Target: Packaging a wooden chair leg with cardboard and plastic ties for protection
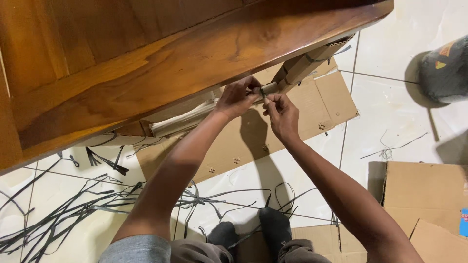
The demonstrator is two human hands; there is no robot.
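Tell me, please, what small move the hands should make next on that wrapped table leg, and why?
Probably pull the black strap free with the right hand. Both hands pinch at it where it crosses the cardboard wrap on the leg, the left hand steadying the wrap, and many loose straps already lie on the floor.

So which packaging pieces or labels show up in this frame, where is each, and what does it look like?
Cardboard wrap: brown corrugated sleeve round the table leg, under the tabletop edge, just beyond both hands.
Flattened cardboard sheet: brown, on the white floor beneath the hands.
Cardboard box: brown, lower right.
Label: small blue patch at the right edge, partly cut off.
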